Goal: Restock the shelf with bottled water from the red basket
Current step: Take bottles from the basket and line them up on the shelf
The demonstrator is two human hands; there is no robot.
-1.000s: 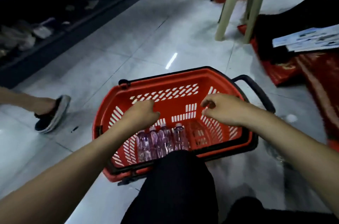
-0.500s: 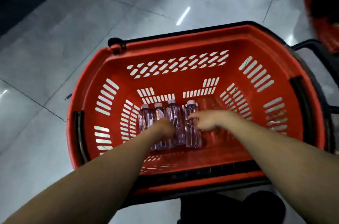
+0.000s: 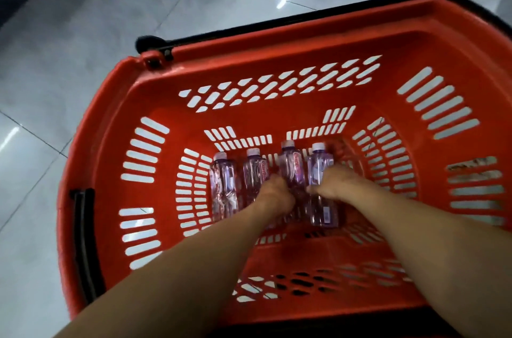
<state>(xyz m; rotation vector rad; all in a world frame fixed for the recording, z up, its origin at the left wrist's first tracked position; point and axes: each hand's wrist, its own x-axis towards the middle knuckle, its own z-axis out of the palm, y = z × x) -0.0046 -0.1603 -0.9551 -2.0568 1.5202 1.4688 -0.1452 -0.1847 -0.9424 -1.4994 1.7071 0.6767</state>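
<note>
The red basket (image 3: 277,42) stood on a grey tiled floor (image 3: 110,19), a black handle (image 3: 83,240) folded against its left rim. Four bottles (image 3: 224,185) lay side by side on its bottom, caps pointing away. Both hands reached in. The right hand (image 3: 336,182) curled its fingers and thumb round the rightmost bottle (image 3: 318,168). The left hand (image 3: 274,195) lay curled over the two middle bottles, touching them; whether it gripped either could not be told from this angle
</note>
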